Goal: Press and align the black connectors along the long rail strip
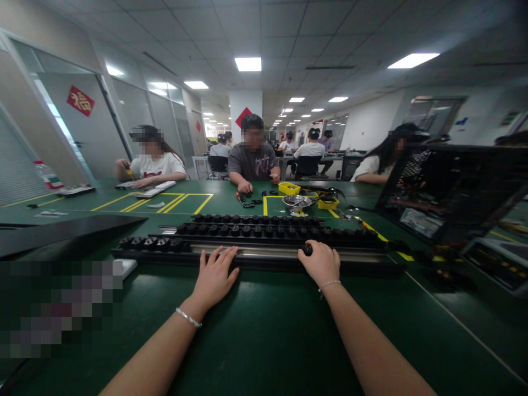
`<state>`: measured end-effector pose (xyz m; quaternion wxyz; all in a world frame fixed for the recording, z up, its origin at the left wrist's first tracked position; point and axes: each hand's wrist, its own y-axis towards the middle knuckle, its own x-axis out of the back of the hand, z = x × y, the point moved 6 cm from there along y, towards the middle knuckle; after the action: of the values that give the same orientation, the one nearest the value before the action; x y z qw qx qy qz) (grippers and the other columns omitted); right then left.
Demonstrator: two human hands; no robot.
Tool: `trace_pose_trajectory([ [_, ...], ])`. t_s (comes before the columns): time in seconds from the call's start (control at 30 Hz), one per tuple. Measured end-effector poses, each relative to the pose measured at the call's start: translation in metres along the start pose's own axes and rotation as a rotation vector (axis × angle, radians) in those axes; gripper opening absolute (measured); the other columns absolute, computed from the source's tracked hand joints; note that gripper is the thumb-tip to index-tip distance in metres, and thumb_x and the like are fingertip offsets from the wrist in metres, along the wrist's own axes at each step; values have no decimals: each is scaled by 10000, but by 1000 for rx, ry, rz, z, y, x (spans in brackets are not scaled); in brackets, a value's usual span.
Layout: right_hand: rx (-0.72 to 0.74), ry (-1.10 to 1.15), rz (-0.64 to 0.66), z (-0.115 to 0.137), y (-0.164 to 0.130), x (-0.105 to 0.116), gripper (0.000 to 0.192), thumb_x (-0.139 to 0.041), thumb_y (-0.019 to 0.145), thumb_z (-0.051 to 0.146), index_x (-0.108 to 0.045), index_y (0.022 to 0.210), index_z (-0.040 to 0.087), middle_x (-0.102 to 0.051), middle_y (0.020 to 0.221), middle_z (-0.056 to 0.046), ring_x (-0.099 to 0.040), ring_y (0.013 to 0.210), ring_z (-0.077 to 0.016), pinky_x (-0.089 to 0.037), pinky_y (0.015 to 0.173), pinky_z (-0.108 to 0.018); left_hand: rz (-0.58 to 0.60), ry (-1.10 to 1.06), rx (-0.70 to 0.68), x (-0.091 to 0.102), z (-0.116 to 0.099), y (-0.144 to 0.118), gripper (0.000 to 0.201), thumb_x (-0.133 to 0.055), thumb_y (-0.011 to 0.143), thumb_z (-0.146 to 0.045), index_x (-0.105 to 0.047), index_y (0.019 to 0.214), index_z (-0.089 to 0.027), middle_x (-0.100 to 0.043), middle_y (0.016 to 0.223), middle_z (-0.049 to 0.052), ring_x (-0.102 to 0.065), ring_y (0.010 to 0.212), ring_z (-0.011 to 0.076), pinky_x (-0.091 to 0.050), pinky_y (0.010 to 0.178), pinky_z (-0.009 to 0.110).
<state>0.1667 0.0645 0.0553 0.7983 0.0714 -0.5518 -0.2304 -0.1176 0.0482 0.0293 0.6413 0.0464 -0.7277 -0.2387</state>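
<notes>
At the near edge of the green table (pixel 264 341), right hand (pixel 319 264) is curled closed around a small black knob (pixel 307 250), fingertips pinching it right at the metal rail (pixel 264 253). Knob sits on or just above the rail; can't tell if it's seated. Pinch grip looks suited to lining a small part up on the track.

Left hand (pixel 215 275) lies flat and open, fingers spread, tips touching the rail's front edge, holding nothing. Reads as a brace: palm down to keep the long rail from sliding while the other hand works.

Rail runs left-right across the table, straight in front of the person, both hands on its near side. Left stretch already carries a short row of black knobs (pixel 150 242). Behind it, two more rails (pixel 256 226) lie parallel, packed with knobs along their length, stacked back out of the way.

Further out: yellow bins (pixel 289 188) and a metal bowl (pixel 296 201) mid-table, within reach. An open black computer case (pixel 454 187) stands on the right. Other people sit across the table at their own work, their hands well apart from these two.
</notes>
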Motion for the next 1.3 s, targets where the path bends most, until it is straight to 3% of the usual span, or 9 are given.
trace_pose_trajectory([
  [0.43,10,16,-9,-3,1,1,324,-466,767,373,-633,987,202,-655,1041,-82,-535,1050,-232,-279,964,-406,2,-12,0,0,3,-1,515,-394,877,-375,-343,1382,-293,-483,1379,28,-341,1314,251,-119,1103,585],
  [0.63,-10,35,0,-7,1,2,334,-458,771,367,-622,1012,205,-645,1076,-77,-550,1032,-225,-252,997,-427,-55,19,44,3,20,-1,492,-374,886,-383,-398,1358,-248,-449,1407,24,-338,1308,251,-215,1103,500],
  [0.87,-18,32,-12,-12,1,2,349,-462,773,375,-618,1029,196,-643,1091,-87,-503,1125,-246,-225,1019,-456,-85,57,189,2,48,0,471,-300,912,-424,-466,1318,-252,-424,1423,43,-298,1329,301,-226,1080,544],
  [1.3,-43,43,-14,-17,2,4,375,-459,774,340,-598,1090,194,-630,1132,-88,-507,1126,-235,-214,1031,-448,-93,43,194,1,52,0,454,-333,907,-409,-490,1303,-253,-456,1399,53,-322,1316,312,-242,1067,557],
])
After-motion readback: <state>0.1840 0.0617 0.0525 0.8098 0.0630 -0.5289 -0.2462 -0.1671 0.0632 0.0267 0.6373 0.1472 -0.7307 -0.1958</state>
